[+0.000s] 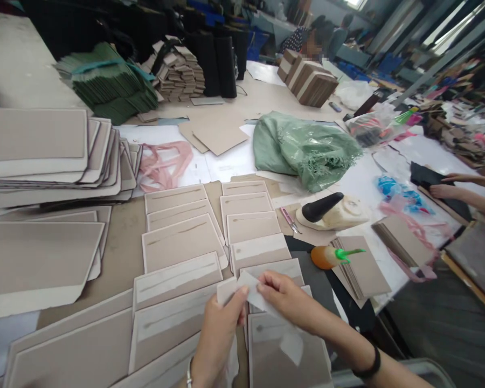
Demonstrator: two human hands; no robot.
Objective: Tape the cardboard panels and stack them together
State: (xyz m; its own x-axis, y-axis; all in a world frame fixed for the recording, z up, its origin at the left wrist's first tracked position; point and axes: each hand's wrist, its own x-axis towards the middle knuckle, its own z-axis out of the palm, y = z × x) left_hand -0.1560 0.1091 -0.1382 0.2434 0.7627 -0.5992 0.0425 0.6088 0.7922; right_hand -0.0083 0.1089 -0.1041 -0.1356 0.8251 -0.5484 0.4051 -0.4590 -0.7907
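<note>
Between thumb and fingers, my left hand (225, 319) grips a small pale card piece (227, 290). My right hand (288, 297) pinches a thin white paper piece (248, 280), whose near edge meets my left thumb. Below both hands lie overlapping rows of beige panels (178, 318) with white borders, several bearing a brownish streak of what looks like glue. Another loose white paper piece (291, 346) rests on the panel (283, 372) under my right forearm.
An orange squeeze bottle (323, 257) with a green nozzle, thread snips (290, 220) and a black-handled tool (323, 207) sit right of the rows. Panel stacks (32, 140) rise at left. A green bag (299, 145) lies beyond. Another person's hands (444, 188) work at far right.
</note>
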